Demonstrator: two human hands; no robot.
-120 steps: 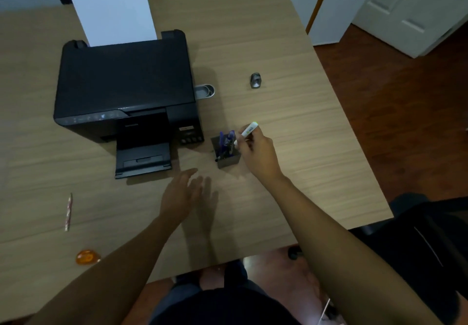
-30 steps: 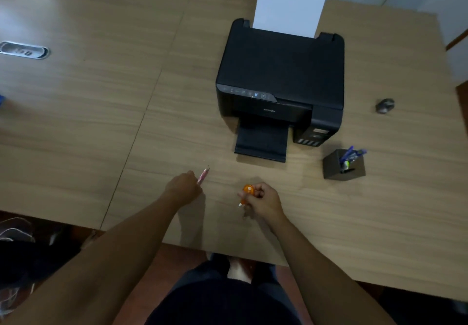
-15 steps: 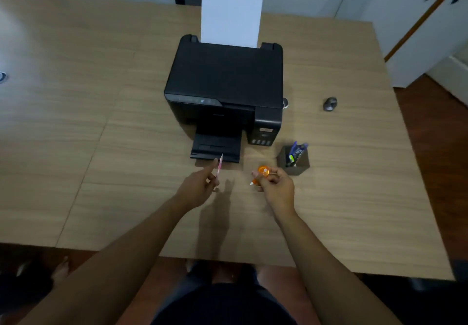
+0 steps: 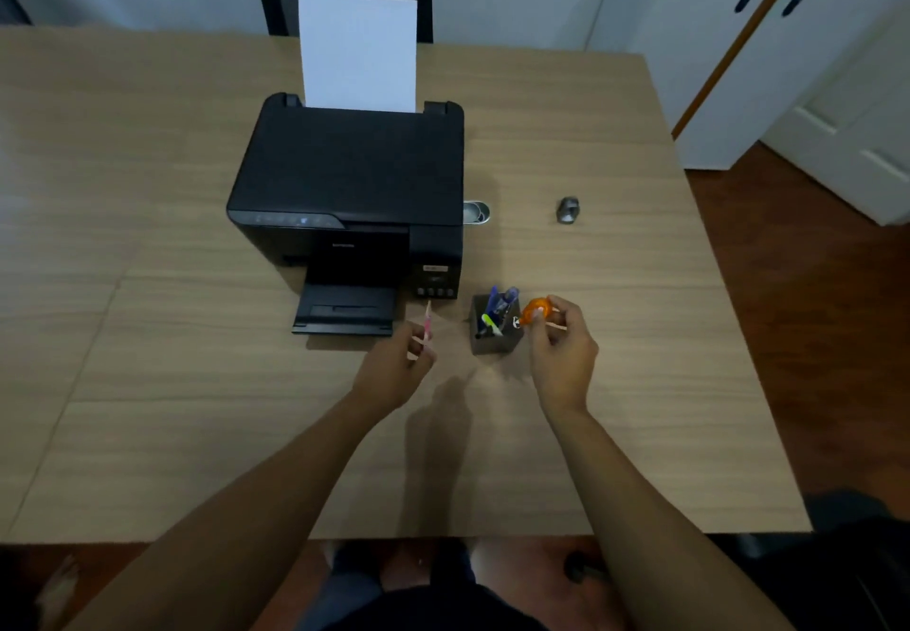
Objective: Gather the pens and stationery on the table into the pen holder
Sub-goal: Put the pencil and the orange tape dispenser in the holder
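A small grey square pen holder [image 4: 494, 344] stands on the wooden table [image 4: 640, 384] just right of the printer's front, with several blue pens and a green-tipped one sticking out. My right hand [image 4: 564, 357] is shut on a round orange tape dispenser [image 4: 536, 310], held right beside the holder's right edge. My left hand [image 4: 394, 367] pinches a thin pink pencil [image 4: 427, 323] upright, a short way left of the holder.
A black printer [image 4: 352, 192] with a white sheet [image 4: 358, 49] standing in its feed fills the table's middle. A small grey metal object [image 4: 568, 210] lies to the right of it, and a silver cable port [image 4: 476, 212] sits by the printer's right side. White cabinets [image 4: 738, 64] stand beyond the table's right edge.
Both hands have carried their items rightward toward the pen holder. The orange tape dispenser went from the holder's left to its right edge; the pink pencil came closer on the left.
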